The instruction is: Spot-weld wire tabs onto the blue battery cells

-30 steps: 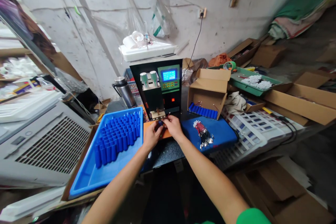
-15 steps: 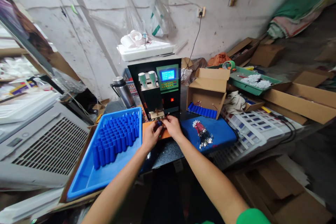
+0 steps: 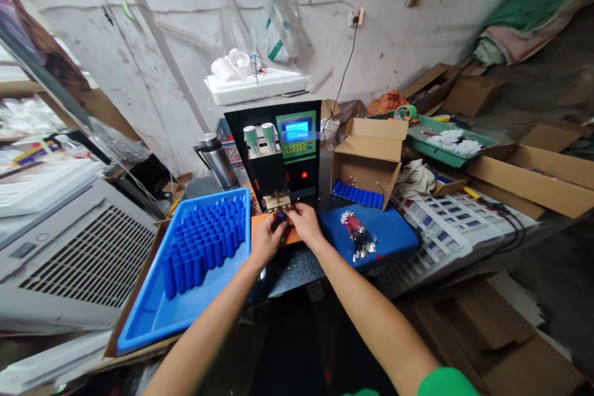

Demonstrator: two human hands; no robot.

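Under the tip of a black machine with a lit blue display, my left hand is closed on a blue cell, mostly hidden by the fingers. My right hand is closed beside it, its fingertips on a thin wire at the machine's contacts. Both hands are over an orange block. A blue tray with rows of upright blue cells lies left of them. On a blue pad to the right rests a bundle of red and black wires.
An open cardboard box holding blue cells stands right of the machine. A steel flask stands behind the tray. Further right are a green tray of white parts and a white plastic basket. A power cord hangs behind the machine.
The view has shifted very slightly. Both hands keep nearly the same place and grip at the machine.
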